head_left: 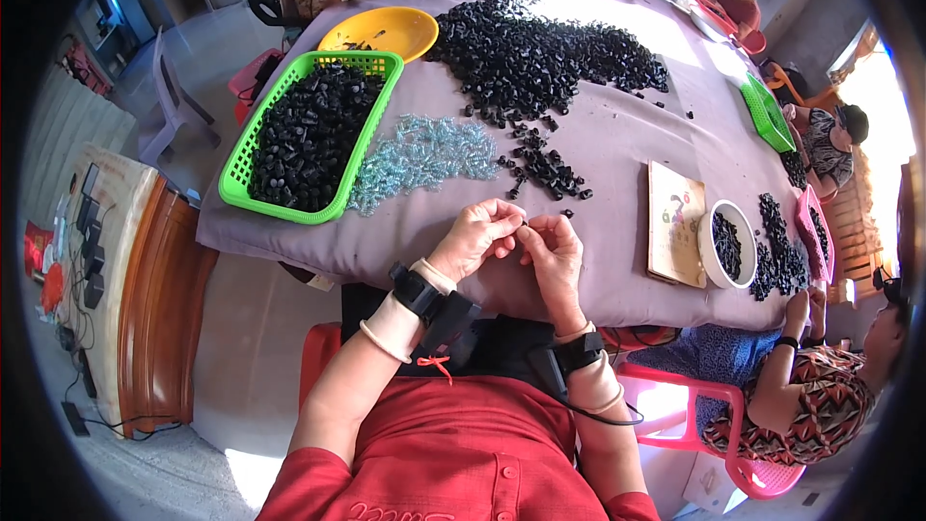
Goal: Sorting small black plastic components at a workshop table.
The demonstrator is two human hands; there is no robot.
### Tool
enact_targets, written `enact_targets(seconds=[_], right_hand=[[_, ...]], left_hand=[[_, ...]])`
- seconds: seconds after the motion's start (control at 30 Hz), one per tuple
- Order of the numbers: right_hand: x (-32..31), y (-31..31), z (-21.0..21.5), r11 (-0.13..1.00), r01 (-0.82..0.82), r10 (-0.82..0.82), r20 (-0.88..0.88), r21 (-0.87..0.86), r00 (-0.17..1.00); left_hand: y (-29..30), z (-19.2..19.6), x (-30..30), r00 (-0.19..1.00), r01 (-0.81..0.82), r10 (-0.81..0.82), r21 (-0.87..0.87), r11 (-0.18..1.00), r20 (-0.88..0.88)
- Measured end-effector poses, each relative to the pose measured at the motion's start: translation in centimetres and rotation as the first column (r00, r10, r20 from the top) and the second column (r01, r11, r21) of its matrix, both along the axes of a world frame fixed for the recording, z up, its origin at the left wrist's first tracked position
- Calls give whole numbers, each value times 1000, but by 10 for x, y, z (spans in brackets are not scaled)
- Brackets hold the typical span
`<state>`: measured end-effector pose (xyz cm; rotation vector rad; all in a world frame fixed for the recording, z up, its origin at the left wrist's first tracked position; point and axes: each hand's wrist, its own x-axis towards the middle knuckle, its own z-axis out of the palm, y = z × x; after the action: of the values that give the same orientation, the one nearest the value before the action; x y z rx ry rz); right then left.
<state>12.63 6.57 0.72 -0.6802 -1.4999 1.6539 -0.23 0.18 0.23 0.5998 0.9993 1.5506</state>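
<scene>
Close together over the near table edge, my left hand (478, 239) and my right hand (554, 259) meet at the fingertips. Both are closed in a pinch; whatever lies between the fingers is too small to make out. Just beyond them is a loose cluster of small black pieces (542, 164), trailing from a large heap of black pieces (531, 63). To the left spreads a pile of clear bluish pieces (424, 156), resembling little tubes. Beside that pile stands a bright green basket (386, 101) full of black pieces (313, 135).
A yellow bowl (413, 31) touches the green basket's far end. At right lie a worn booklet (673, 222) and a white bowl (707, 253) of black pieces. A co-worker (801, 396) sits close at right beside a pink chair (738, 415); several other people sit around the cloth-covered table (603, 251).
</scene>
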Motion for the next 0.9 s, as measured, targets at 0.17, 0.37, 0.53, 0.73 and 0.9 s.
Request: enact_targets(seconds=[0.17,0.37,0.53,0.73,0.9], right_hand=[[11,27,14,654,73,-439,299,753,847],[17,46,6,541,-104,-604,472,835,642],[16,45,6,585,-167,-514,522,794,681],[10,27,1,671,16,-347,295,741,890],[4,7,4,997,-61,51,184,50,982]], left_hand=[[1,-2,4,986,-81,78,14,997,151],[1,-3,5,984,-108,105,9,994,147],[1,-1,7,983,-117,115,7,993,143],[2,-2,8,982,-141,138,17,990,127],[0,-1,9,985,-143,142,0,990,99]])
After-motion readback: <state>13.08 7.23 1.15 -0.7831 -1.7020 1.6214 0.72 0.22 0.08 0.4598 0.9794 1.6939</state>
